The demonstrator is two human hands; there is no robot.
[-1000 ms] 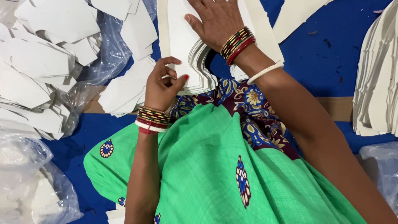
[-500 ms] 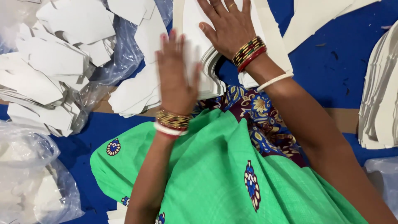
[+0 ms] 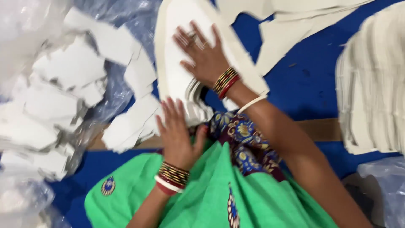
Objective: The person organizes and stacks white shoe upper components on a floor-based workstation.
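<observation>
The right hand (image 3: 206, 57) lies flat, fingers spread wide, pressing down on top of a stack of white sheets (image 3: 177, 71); the left hand (image 3: 177, 135) is open too, palm laid against the near, fanned end of the same stack, gripping nothing; the stack sits directly under the right palm and just beyond the left fingertips, its near end by the green cloth (image 3: 211, 198) over the lap. The sheets look thin, light and fairly stiff, like cut card or foam board; stacked, they probably slide over one another easily, so the pile would likely splay unless squeezed from top and bottom or held along its long edges; corners could bend. Left of the left hand lie loose white offcuts (image 3: 63, 84) on clear plastic wrap (image 3: 114, 93); far to the right of the right arm stands another pile of white sheets (image 3: 371, 93) on the blue floor covering (image 3: 308, 67).
</observation>
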